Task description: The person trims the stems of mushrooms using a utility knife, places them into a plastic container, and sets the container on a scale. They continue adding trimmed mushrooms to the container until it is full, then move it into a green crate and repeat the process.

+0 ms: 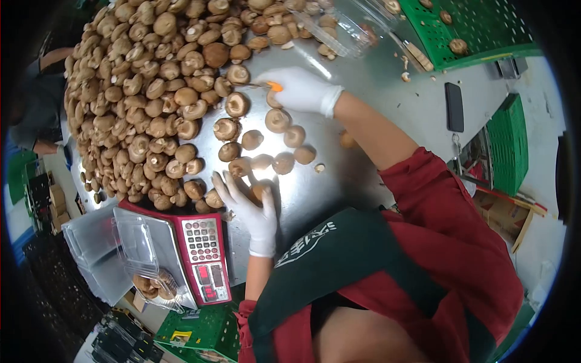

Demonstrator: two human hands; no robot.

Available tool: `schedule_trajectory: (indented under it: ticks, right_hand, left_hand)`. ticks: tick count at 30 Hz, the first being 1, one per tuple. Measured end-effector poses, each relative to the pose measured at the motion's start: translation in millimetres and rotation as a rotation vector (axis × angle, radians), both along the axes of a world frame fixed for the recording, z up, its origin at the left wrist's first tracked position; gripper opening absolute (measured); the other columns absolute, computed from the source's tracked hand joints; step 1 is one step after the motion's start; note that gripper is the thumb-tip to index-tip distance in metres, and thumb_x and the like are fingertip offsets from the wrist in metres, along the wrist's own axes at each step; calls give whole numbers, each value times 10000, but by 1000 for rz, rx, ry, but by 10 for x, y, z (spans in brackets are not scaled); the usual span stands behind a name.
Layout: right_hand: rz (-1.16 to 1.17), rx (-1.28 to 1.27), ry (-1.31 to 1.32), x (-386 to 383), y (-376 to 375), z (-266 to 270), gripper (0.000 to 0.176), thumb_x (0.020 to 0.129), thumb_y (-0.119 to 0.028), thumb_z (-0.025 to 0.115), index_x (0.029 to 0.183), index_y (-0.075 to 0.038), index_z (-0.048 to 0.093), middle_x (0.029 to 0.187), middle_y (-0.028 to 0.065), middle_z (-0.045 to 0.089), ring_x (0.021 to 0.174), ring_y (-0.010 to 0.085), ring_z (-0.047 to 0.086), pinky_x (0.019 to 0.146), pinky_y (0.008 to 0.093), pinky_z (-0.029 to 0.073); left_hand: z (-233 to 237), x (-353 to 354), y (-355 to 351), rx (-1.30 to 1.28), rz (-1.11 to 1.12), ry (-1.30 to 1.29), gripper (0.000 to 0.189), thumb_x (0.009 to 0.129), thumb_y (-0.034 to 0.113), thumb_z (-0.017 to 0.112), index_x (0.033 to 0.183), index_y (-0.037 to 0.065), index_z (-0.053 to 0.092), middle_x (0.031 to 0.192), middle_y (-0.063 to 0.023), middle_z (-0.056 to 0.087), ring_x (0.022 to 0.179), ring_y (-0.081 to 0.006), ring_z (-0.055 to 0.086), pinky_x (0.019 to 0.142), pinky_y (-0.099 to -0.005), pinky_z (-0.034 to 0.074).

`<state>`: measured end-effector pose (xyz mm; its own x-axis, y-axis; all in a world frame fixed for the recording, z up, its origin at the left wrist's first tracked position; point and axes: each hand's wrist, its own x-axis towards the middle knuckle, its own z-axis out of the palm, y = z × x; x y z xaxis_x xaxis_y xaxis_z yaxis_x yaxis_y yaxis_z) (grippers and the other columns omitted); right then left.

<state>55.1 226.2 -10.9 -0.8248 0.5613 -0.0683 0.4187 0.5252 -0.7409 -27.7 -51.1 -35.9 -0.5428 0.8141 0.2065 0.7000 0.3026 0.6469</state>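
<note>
Brown, round-capped mushrooms (278,120) lie scattered on the shiny metal surface (330,193) beside a large heap of mushrooms (139,91), between the two white-gloved hands. The right hand (276,88) pinches a small orange-handled tool (275,86) near the heap's edge, while the left hand (248,209) has its fingers spread, with a brown mushroom (259,192) by its thumb. Farther out are a red-framed digital scale (204,242) bearing a clear plastic container (145,254), and a black phone (454,107).
</note>
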Motion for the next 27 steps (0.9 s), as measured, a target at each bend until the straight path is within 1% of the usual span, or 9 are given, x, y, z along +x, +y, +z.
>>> schedule_trajectory:
  ticks: [6,10,14,16,18,20,22,23,27]
  right_hand:
    - [-111,423,159,-946,378,77,497,816,-68,532,1289,-202,602,1454,121,455,1294,367,427,1100,424,368]
    - [-93,348,44,-1400,413,-127,602,804,-64,579,1366,-276,535,1547,81,319,1384,346,335,1105,478,361]
    - [43,243,7,-1100,467,-138,577,845,-18,523,1364,-270,531,1534,125,321,1330,397,400,1102,430,371]
    - [155,234,-86,-881,465,-20,542,847,3,509,1336,-226,554,1444,149,445,1302,345,442,1088,422,389]
    - [229,208,-133,-564,313,36,544,824,11,510,1327,-191,558,1399,154,493,1305,332,441,1099,418,375]
    - [191,285,46,-268,180,-168,571,787,34,513,1321,-163,558,1388,145,505,1303,334,440,1114,414,356]
    - [187,165,54,-55,111,-67,609,750,65,507,1321,-143,551,1386,137,505,1310,325,433,1118,411,346]
    - [173,143,38,44,77,-18,617,745,72,504,1324,-138,546,1389,136,502,1316,320,429,1119,407,343]
    - [15,139,84,432,15,14,627,753,72,485,1349,-118,523,1368,159,503,1315,338,423,1113,394,343]
  left_hand:
    - [90,-820,802,118,60,119,654,866,147,617,1437,-9,339,1465,-294,319,1379,-452,278,1146,-530,217]
    - [21,-1213,1333,-25,47,401,740,804,245,665,1450,62,354,1478,-237,342,1383,-445,271,1149,-553,187]
    - [-74,-1024,1360,11,25,280,731,821,236,670,1458,86,346,1420,-229,405,1384,-428,270,1146,-558,169]
    - [0,-921,1254,73,-72,16,659,829,116,662,1420,35,380,1408,-235,411,1383,-417,285,1141,-487,242]
    - [132,-713,1119,56,-82,33,652,823,93,672,1408,24,391,1415,-239,401,1374,-420,302,1135,-468,269]
    - [141,-620,972,16,-160,91,646,807,88,673,1402,53,421,1408,-242,406,1357,-434,333,1129,-477,284]
    - [127,-472,768,-37,-266,-17,616,803,83,658,1383,63,450,1380,-230,441,1351,-438,339,1120,-485,302]
    - [178,-400,692,-89,-299,103,589,809,79,636,1372,64,463,1357,-214,470,1337,-434,361,1109,-482,322]
    - [200,-292,468,-78,-186,-81,585,820,58,632,1376,40,451,1331,-224,472,1282,-399,434,1092,-452,351]
